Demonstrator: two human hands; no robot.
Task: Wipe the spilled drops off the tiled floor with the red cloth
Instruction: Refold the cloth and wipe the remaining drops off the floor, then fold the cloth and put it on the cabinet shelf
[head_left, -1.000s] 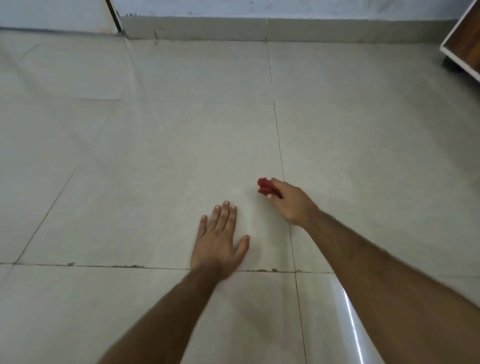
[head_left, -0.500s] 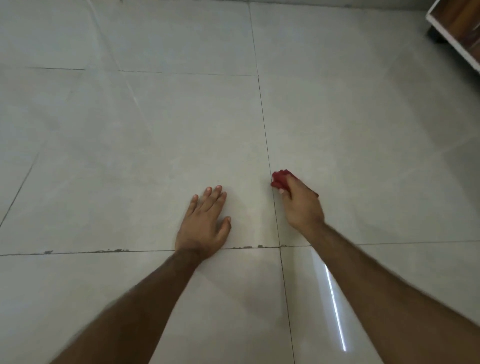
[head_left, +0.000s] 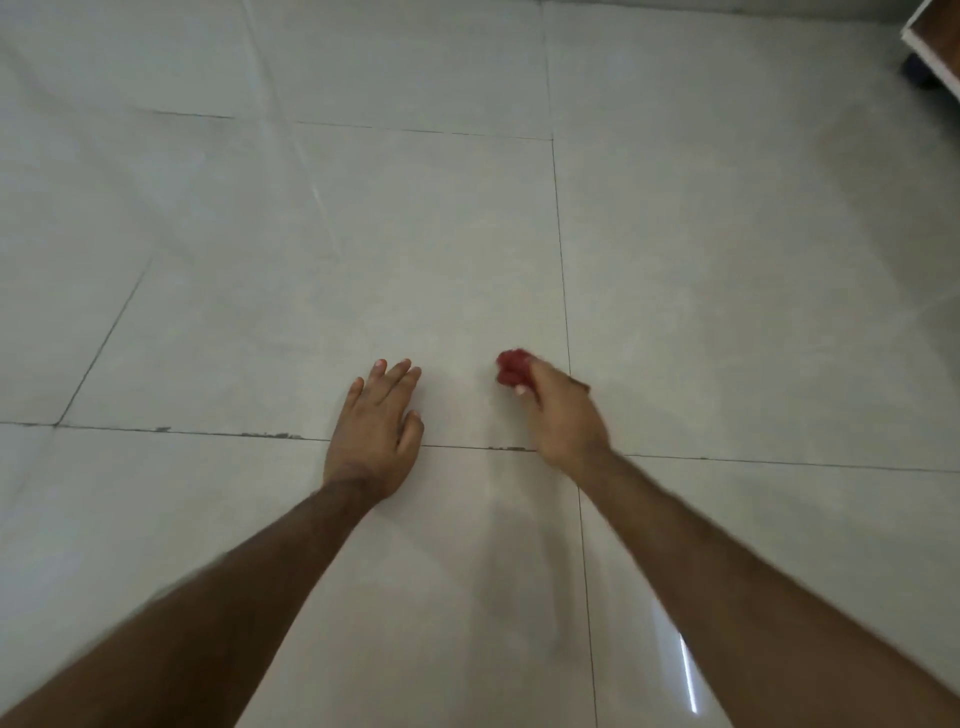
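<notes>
My right hand (head_left: 558, 413) grips a small bunched red cloth (head_left: 511, 373) and holds it down on the pale tiled floor (head_left: 447, 249), just left of a vertical grout line. My left hand (head_left: 376, 423) lies flat on the floor with its fingers straight, about a hand's width left of the cloth, its wrist over a horizontal grout line. No drops show plainly on the glossy tiles; the frame is slightly blurred.
A wooden piece of furniture with a white edge (head_left: 935, 41) stands at the top right corner. A bright light streak (head_left: 688, 675) reflects off the tile at the lower right. Chipped grout (head_left: 270, 435) runs along the horizontal joint left of my hands.
The view has tilted down and the back wall has dropped out of sight. My right hand with the cloth slid right across the grout line, then back left of it. My left hand stayed flat.
</notes>
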